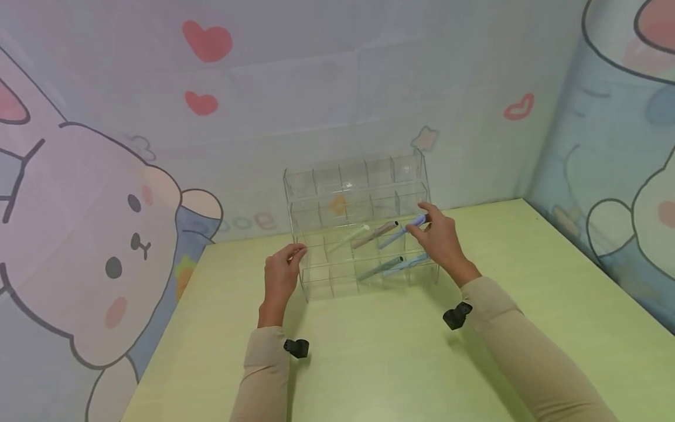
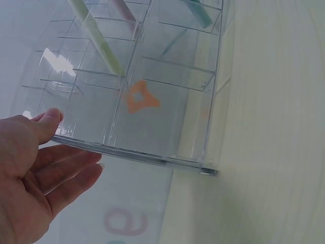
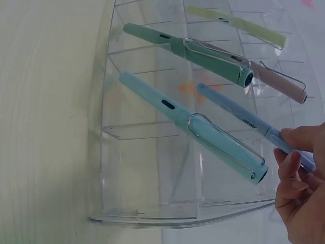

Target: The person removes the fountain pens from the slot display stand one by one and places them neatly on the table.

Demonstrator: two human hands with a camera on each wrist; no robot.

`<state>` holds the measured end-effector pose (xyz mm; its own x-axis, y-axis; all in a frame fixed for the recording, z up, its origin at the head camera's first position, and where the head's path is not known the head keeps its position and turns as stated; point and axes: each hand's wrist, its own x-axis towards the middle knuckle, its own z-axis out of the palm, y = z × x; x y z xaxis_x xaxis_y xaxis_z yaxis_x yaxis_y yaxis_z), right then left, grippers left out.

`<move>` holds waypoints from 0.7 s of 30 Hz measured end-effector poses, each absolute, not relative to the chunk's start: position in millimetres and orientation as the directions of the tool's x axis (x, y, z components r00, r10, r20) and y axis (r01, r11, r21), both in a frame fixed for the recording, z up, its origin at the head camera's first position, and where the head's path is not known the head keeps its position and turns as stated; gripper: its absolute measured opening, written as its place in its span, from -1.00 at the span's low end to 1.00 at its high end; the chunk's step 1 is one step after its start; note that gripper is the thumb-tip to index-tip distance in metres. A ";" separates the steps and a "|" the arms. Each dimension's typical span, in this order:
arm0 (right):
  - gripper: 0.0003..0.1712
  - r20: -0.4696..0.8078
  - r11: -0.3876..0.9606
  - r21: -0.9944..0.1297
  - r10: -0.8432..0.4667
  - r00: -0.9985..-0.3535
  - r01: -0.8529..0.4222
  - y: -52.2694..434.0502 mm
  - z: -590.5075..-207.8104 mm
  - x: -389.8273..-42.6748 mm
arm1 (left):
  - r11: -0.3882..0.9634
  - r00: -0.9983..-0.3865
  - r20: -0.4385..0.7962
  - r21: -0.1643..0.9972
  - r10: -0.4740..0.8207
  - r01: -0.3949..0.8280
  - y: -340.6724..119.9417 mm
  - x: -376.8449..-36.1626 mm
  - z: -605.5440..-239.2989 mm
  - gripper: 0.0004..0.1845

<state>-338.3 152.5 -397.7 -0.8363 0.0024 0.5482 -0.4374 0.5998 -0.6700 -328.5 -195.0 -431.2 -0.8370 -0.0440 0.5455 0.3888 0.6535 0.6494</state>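
A clear acrylic tiered organizer point(image 1: 364, 176) point(image 2: 167, 107) point(image 3: 147, 168) with many compartments stands on the light green table point(image 1: 379, 351). My left hand point(image 1: 281, 274) point(image 2: 35, 168) touches its left edge with thumb and fingertips. My right hand point(image 1: 442, 237) point(image 3: 299, 193) pinches the top end of a periwinkle blue pen point(image 1: 403, 230) point(image 3: 244, 119) that slants into a compartment. Other pens lie slanted in compartments: a pale green one point(image 1: 348, 237) point(image 2: 96, 35) point(image 3: 238, 24), a dusty pink one point(image 1: 375, 233) point(image 3: 277, 79), a teal green one point(image 1: 379, 268) point(image 3: 188, 51) and a light aqua one point(image 1: 407, 263) point(image 3: 193, 124).
The table sits in a corner of walls papered with cartoon rabbits point(image 1: 89, 234) and hearts point(image 1: 207, 41). The organizer stands close to the back wall. Black wrist cameras point(image 1: 297, 347) point(image 1: 456, 315) sit on both beige sleeves.
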 end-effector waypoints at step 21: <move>-0.34 0.680 0.294 -0.729 0.212 -0.702 -0.618 154.8 -374.6 -309.0 | 0.644 -0.838 0.543 0.659 -0.051 0.389 -193.9 -328.2 -430.0 -0.81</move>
